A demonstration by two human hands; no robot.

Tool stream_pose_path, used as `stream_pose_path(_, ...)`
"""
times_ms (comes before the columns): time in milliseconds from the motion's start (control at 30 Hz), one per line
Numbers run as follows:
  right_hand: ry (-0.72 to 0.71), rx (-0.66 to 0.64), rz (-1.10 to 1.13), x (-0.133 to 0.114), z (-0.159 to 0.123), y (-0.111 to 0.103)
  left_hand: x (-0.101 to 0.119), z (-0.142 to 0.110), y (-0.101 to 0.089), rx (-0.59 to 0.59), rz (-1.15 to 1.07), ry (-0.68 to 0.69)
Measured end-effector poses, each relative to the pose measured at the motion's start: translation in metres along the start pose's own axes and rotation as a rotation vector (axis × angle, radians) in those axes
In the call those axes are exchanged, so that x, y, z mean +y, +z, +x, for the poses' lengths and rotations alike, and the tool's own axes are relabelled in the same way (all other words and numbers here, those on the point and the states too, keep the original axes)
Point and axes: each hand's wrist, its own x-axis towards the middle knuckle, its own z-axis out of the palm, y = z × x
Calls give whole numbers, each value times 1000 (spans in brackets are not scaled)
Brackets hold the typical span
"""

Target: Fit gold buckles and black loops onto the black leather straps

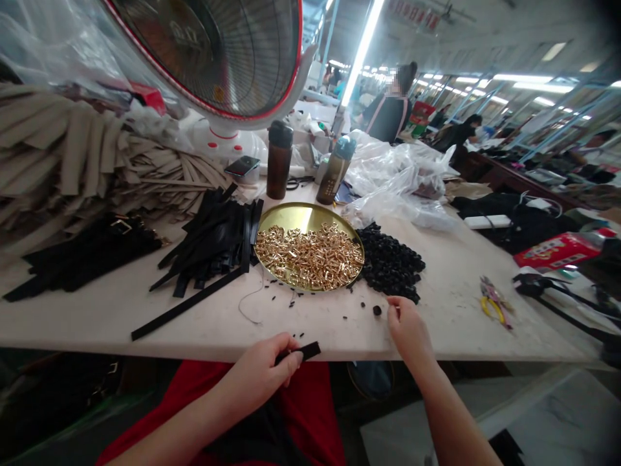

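My left hand (pixel 264 374) is closed on the end of a black strap (pixel 303 352) at the near edge of the white table (pixel 451 285). My right hand (pixel 406 325) rests on the table with its fingers curled and pinched beside a loose black bead (pixel 377 310); whether it holds anything I cannot make out. Just beyond it lies a heap of black beads (pixel 388 261). A round gold tray (pixel 295 217) holds several small gold metal clasps (pixel 310 257). A pile of black straps (pixel 218 239) lies left of the tray.
A large fan (pixel 218 58) stands at the back with two bottles (pixel 279 160) and a phone (pixel 241 166) near it. Beige strips (pixel 72 149) are heaped at the left, clear plastic bags (pixel 398 175) at the back right, pliers (pixel 492 299) at the right. Other people work at far tables.
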Motion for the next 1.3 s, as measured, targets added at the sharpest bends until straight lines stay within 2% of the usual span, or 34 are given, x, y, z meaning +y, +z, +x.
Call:
stream_pose_path(267,55,-78,148,-21,-2,1,-1,9,6,4,-18,-8)
stream_pose_path(333,133,-163,405,-38,-10,0,3,9,7,42,-42,6)
stream_pose_path(467,514,-398,1282,-94,-42,-1,14,9,8,159,-136,80)
stream_pose_path(533,625,-461,1514,-121,-59,1,16,8,9,217,-152,119)
stream_pose_path(600,673,-465,1626,-141,-71,4,14,4,9,236,-127,135)
stream_pose_path(733,635,-424,1608,-152,-86,8,5,-9,6,210,5,122)
stream_pose_path(867,485,-443,1393,-145,-98,6,2,-22,0,143,130,115)
stream_pose_path(933,460,-461,1346,-141,-102,5,4,-28,-3,119,170,124)
stream_pose_path(1100,609,-560,1491,-144,-109,4,4,-35,-2,71,156,134)
stream_pose_path(1300,667,-586,1614,-153,-119,10,-7,-36,9,132,51,147)
